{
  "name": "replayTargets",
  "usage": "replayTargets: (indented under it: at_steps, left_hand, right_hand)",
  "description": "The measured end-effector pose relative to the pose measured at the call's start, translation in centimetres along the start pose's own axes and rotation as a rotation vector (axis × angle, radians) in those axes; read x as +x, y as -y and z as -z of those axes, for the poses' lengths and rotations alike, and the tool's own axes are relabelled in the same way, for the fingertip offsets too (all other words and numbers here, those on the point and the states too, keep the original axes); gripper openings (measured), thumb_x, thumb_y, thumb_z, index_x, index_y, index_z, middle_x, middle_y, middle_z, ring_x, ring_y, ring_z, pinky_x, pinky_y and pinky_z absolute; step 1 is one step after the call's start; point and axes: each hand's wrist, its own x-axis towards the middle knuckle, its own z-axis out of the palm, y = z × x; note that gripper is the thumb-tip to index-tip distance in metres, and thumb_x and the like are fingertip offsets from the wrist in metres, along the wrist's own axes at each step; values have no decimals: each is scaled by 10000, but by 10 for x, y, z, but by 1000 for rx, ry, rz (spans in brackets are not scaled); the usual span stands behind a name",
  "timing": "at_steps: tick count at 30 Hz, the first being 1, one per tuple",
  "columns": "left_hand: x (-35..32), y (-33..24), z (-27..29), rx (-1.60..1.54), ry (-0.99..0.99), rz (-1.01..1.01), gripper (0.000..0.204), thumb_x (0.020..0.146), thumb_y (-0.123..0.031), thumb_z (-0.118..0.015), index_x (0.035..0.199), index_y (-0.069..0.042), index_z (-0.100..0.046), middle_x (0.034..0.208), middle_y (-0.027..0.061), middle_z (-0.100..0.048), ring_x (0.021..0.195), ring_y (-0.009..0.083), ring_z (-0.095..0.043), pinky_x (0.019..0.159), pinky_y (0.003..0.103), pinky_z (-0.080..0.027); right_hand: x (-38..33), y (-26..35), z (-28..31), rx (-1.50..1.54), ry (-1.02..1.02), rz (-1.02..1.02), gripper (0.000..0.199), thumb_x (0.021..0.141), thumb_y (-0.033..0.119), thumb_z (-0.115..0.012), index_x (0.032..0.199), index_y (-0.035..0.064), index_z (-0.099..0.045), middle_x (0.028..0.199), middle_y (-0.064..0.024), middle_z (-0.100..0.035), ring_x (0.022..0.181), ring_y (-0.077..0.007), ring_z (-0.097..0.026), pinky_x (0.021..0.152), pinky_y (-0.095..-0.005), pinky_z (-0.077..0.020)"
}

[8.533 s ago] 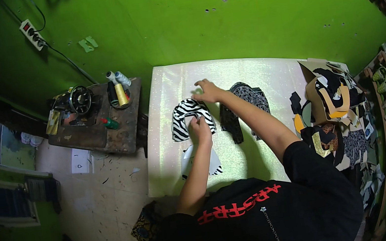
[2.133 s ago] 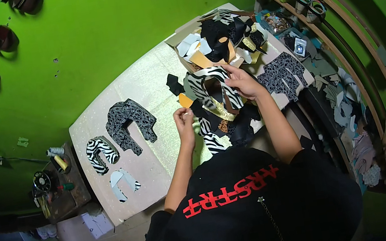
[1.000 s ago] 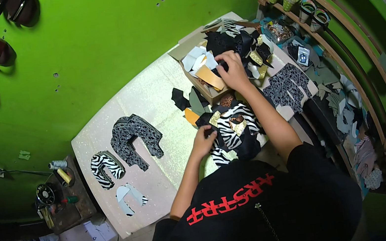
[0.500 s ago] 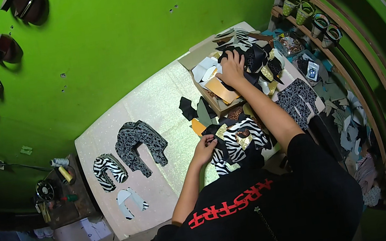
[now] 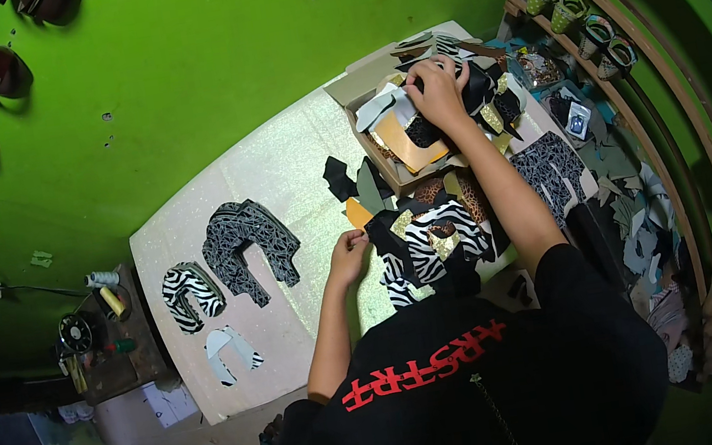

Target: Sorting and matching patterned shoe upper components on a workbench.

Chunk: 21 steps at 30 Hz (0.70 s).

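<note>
My right hand (image 5: 440,97) reaches into a cardboard box (image 5: 382,161) heaped with cut scraps, its bent fingers apart over a black piece. An orange-tan scrap (image 5: 408,145) and a pale grey-white one (image 5: 380,109) lie beside it. Nearer me, my left hand (image 5: 349,259) has its fingers drawn together at the edge of a loose pile, close to a small orange scrap (image 5: 358,214) and a black scrap (image 5: 388,237). What its fingertips hold, if anything, is hidden. Zebra-print pieces (image 5: 433,243) and a leopard-print scrap (image 5: 474,197) lie in that pile.
Stacked black-and-grey patterned U-shaped pieces (image 5: 232,227), zebra-print ones (image 5: 181,290) and a pale pair (image 5: 225,345) lie on the table's left (image 5: 310,160). More patterned pieces (image 5: 544,171) sit right of my forearm. A wooden rack (image 5: 611,83) with small sandals stands at right.
My right hand has moved slightly farther into the box, its fingers lifting and spreading. My left hand has shifted left, from the black scrap to the pile's edge.
</note>
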Motion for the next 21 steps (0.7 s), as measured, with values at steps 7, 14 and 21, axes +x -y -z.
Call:
replayTargets:
  at_steps: [7,14,21]
  left_hand:
    - [-5,0,2,-5,-25,35,306,852,-183,-548,1097,-3,-514,972,52,-568,868,113,-521,771,231,-412]
    - [-17,5,2,-10,-15,10,323,852,-208,-553,1103,-10,-509,986,56,-569,893,122,-526,762,237,-414]
    - [-19,14,9,3,-31,-7,341,847,-253,-565,1094,-21,-523,1016,65,-572,901,132,-526,756,244,-419]
  right_hand:
    - [-11,3,-6,-6,208,-104,189,678,232,-678,832,131,-634,822,-19,-627,986,-242,-483,962,-635,-95]
    - [-12,16,3,106,55,22,144,738,128,-584,870,93,-631,852,-62,-607,875,-216,-528,940,-520,-245]
    - [-5,35,58,737,25,0,199,791,30,-506,968,2,-592,864,-82,-559,800,-171,-559,713,-246,-430]
